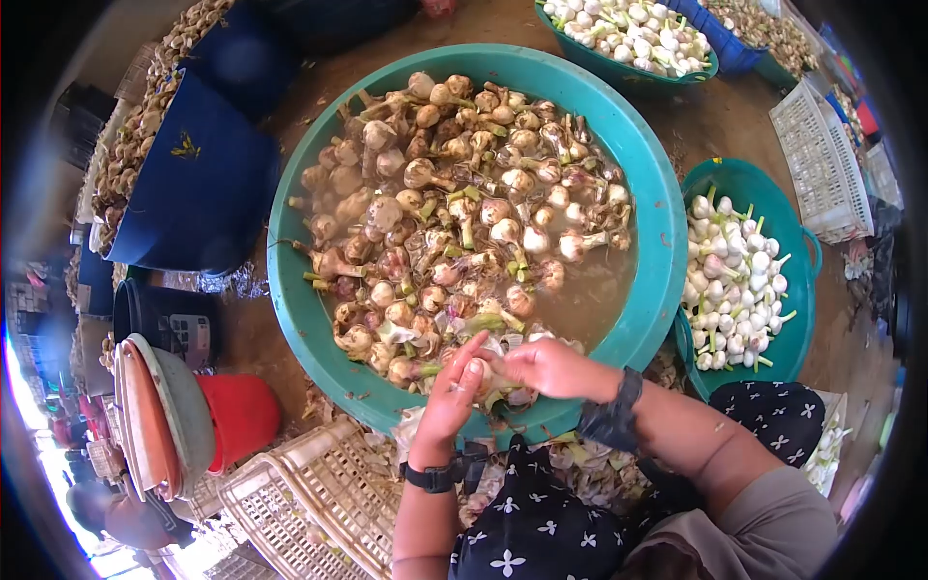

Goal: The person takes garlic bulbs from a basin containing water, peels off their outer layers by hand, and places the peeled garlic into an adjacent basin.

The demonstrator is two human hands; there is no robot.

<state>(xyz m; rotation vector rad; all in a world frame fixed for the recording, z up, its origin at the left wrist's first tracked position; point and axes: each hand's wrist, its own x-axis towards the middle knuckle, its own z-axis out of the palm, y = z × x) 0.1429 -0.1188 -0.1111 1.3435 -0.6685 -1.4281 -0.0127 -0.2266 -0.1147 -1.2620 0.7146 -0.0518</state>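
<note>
The left grip (450, 396), fingers nearly straight, and the right grip (555, 369), fingers curled, are close together at the near side of a green tub (669, 242); whether either grasps anything cannot be told. Soiled garlic (421, 174) lies heaped in the tub's murky water (601, 307), reaching close to both grips. White garlic (713, 265) lies in a basin (798, 282) to the right.

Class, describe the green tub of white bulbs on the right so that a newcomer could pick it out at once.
Find the large round teal plastic basin of brownish bulbs in murky water. To its right stands a smaller green plastic tub of white bulbs. Unlike the similar tub at the picture's top, it shows a looped handle on its right.
</note>
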